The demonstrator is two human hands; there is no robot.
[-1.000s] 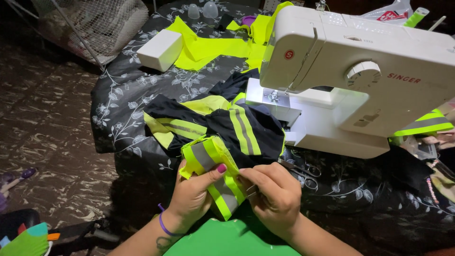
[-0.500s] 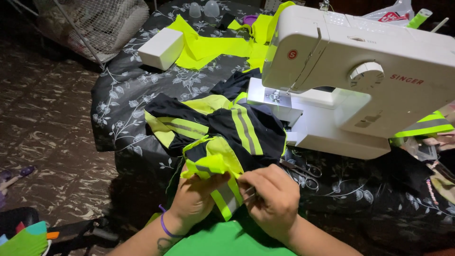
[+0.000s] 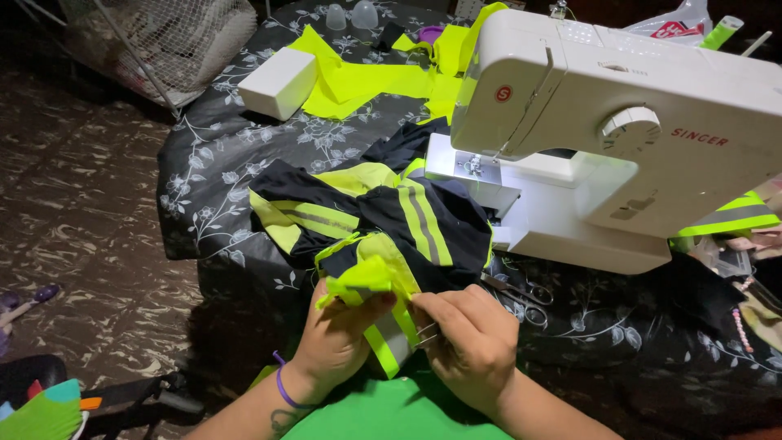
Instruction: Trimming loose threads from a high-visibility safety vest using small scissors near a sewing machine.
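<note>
Bunched tighter than a second before, the black garment with neon-yellow reflective stripes point(image 3: 383, 224) sat at centre frame, its yellow strip folded down under the left hand point(image 3: 342, 338), which pinched it. At lower centre the right hand point(image 3: 468, 342) pinched the strip's edge, thin metal pins point(image 3: 425, 332) beside its fingertips. Behind stood a white sewing machine point(image 3: 619, 122); small scissors point(image 3: 521, 289) were hard to make out on dark floral cloth point(image 3: 236, 163).
</note>
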